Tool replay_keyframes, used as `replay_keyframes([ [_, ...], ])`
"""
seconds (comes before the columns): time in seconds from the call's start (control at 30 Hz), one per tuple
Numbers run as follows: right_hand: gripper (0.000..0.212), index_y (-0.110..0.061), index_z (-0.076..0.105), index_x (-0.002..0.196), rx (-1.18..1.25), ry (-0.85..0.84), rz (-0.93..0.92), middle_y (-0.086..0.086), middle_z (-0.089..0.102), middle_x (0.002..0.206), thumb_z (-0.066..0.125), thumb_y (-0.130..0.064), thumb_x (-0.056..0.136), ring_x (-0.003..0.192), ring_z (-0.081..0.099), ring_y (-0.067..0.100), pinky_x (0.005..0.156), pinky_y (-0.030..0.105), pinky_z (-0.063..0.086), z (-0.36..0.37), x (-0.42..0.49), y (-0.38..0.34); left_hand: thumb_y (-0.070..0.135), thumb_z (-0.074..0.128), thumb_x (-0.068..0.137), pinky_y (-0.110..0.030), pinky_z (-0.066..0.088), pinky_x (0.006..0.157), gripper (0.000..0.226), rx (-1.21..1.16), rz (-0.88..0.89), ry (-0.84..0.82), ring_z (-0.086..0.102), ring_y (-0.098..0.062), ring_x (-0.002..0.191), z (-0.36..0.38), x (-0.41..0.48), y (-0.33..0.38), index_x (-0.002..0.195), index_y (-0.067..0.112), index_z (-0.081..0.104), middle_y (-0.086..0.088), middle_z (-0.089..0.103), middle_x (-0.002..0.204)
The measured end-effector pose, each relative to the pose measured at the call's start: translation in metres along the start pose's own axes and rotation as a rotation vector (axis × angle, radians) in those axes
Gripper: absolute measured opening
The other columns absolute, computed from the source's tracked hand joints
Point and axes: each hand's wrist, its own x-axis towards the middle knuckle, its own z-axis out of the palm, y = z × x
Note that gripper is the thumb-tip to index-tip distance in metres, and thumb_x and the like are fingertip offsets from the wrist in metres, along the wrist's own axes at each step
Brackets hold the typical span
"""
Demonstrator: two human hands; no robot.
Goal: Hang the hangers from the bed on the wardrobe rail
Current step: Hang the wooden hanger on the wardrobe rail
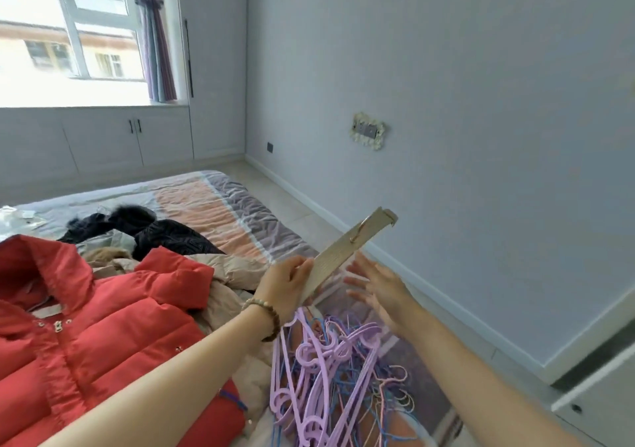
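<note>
I judge the job barely begun, since the hangers (330, 374) lie heaped on the bed (220, 206) just under my hands, no rail in view, my left hand (287, 283) gripping a wooden hanger (343, 252) raised above them, my right hand (374, 285) spread empty beside it.

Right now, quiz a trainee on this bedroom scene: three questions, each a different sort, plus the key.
1. True or false: the left hand grips the wooden hanger.
2. The right hand is: A) gripping a hanger, B) open and empty, C) on the red jacket.
3. Fill in: the pile of purple hangers lies on the ____.

Key: 1 true; 2 B; 3 bed.
</note>
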Motion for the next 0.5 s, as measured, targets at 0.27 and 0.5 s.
replay_keyframes([
  [0.27,0.049,-0.012,0.05,0.13,-0.005,-0.101,-0.252,0.004,0.06,0.13,0.057,-0.03,0.085,0.119,0.057,0.016,0.1,0.033,0.045,-0.035,-0.106,-0.149,0.039,0.046,0.094,-0.021,0.045,0.048,0.022,-0.184,0.225,-0.149,0.053,-0.004,0.04,0.0,-0.012,0.169,0.108,0.022,0.046,0.007,0.068,0.056],
  [0.5,0.048,-0.008,0.055,0.124,-0.129,0.085,-0.477,0.002,0.063,0.126,0.06,-0.027,0.08,0.121,0.056,0.014,0.103,0.033,0.044,-0.089,-0.237,-0.243,0.043,0.05,0.091,-0.017,0.041,0.042,0.036,-0.24,0.34,-0.482,0.049,-0.006,0.037,0.012,-0.041,0.314,0.106,0.012,0.054,0.007,0.065,0.053],
])
